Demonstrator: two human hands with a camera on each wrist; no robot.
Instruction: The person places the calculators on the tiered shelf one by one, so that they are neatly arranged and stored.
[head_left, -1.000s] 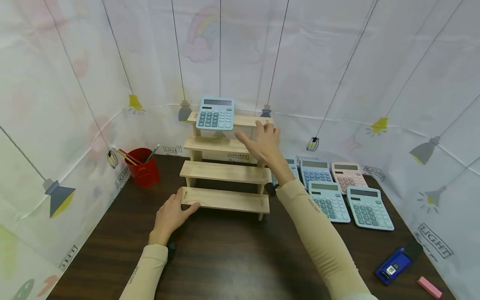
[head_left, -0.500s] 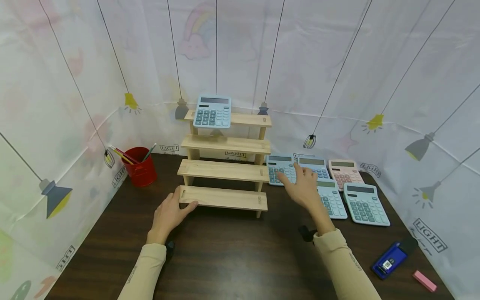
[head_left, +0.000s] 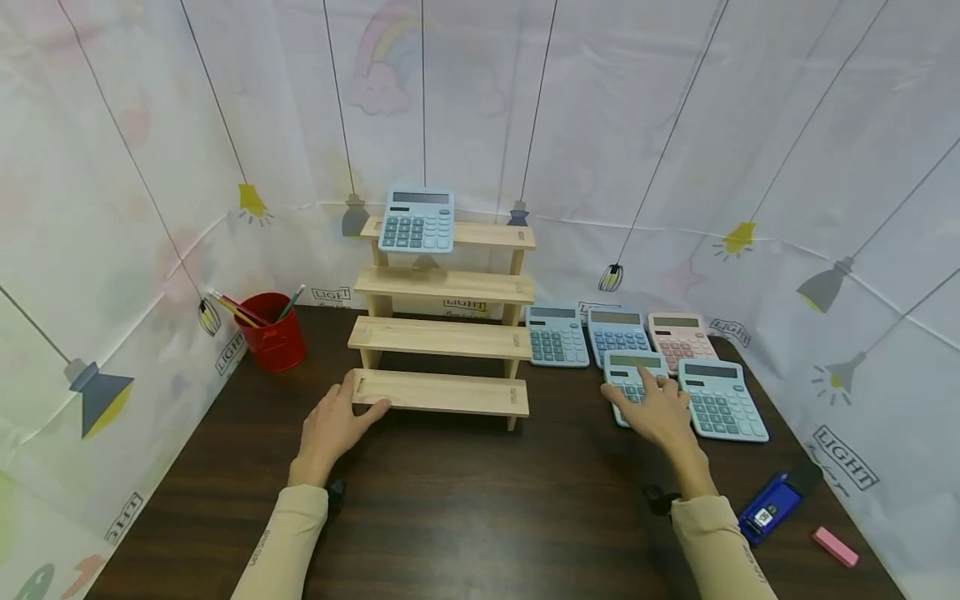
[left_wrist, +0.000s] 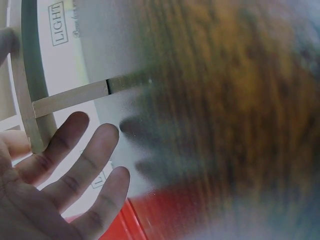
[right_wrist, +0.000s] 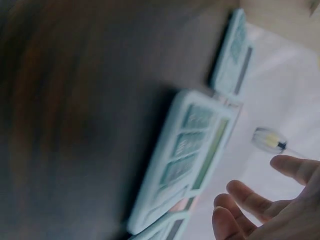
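Note:
In the head view my left hand [head_left: 328, 429] grips the left end of the lowest board of a four-step wooden display stand [head_left: 442, 392], thumb along its front edge. The left wrist view shows three relaxed fingers [left_wrist: 95, 150] beside the board. My right hand [head_left: 663, 417] hovers over a light blue calculator [head_left: 633, 361], fingers spread and holding nothing; it covers that calculator's lower part. In the right wrist view its fingertips are apart from the calculator [right_wrist: 187, 145]. Another light blue calculator [head_left: 417, 221] leans on the top step.
More calculators lie right of the stand: a light blue one [head_left: 557, 337], a blue one [head_left: 617, 331], a pink one [head_left: 681, 337] and a pale blue one [head_left: 722, 404]. A red bucket [head_left: 279, 346] holds pencils at left. A blue object [head_left: 772, 508] and pink block [head_left: 835, 547] lie at right.
My right hand has moved from the stand's top step down and right to the front row of calculators. The left hand stays at the lowest board.

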